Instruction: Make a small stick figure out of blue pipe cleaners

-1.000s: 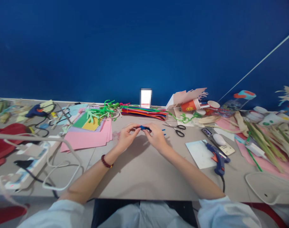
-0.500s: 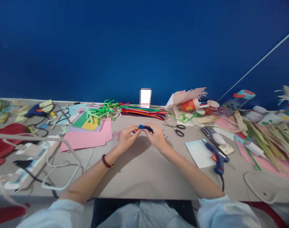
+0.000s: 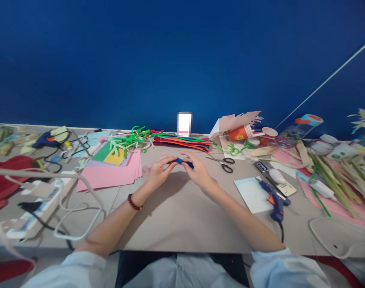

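Observation:
Both my hands meet above the middle of the grey table. My left hand, with a dark red bead bracelet at its wrist, pinches one end of a small blue pipe cleaner piece. My right hand pinches the other end, fingers curled around it. The piece is short and partly hidden between my fingertips. Black-handled scissors lie just right of my right hand.
Pink and coloured paper sheets lie at the left, green pipe cleaners and a coloured bundle behind. A blue glue gun rests on a white card at the right. A power strip with cables sits at the far left.
My hands stay together on the blue piece, with the fingers shifting slightly around it. Nothing else has moved.

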`<state>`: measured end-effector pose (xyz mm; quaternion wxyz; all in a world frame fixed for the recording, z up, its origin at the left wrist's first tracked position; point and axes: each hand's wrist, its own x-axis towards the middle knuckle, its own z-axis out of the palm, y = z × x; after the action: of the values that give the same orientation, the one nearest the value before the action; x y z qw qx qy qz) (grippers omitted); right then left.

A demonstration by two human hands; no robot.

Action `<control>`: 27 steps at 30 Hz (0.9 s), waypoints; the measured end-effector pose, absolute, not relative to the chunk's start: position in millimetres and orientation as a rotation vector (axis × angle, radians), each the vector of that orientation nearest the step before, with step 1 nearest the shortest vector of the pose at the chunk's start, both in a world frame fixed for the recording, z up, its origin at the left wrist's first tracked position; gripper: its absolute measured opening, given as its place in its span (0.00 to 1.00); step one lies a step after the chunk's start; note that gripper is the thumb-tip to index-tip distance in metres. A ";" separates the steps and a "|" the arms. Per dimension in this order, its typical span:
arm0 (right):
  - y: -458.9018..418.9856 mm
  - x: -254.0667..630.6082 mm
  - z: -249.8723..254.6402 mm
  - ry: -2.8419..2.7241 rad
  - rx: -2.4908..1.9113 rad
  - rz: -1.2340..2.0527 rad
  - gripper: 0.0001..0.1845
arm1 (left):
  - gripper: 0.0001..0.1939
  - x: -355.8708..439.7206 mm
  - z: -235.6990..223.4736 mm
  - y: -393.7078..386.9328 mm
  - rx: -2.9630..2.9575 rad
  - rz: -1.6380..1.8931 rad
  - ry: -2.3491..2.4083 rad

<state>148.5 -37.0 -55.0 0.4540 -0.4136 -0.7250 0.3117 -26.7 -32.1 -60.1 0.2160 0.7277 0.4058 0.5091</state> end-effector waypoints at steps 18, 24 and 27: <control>-32.8 150.5 -57.4 -1.579 -1.107 0.959 0.09 | 0.12 -19.7 -72.8 -29.7 1.501 1.344 0.970; -32.7 148.9 -50.7 -1.444 -1.079 1.110 0.11 | 0.14 -21.1 -76.8 -27.7 1.425 1.320 0.934; -31.7 148.6 -46.1 -1.363 -1.110 1.221 0.13 | 0.15 -22.4 -73.5 -28.9 1.561 1.325 0.967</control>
<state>148.6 -31.7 -46.1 0.4802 -0.4550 -0.5586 0.5003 -22.4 -28.9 -73.5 0.4246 0.6242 0.3867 0.5297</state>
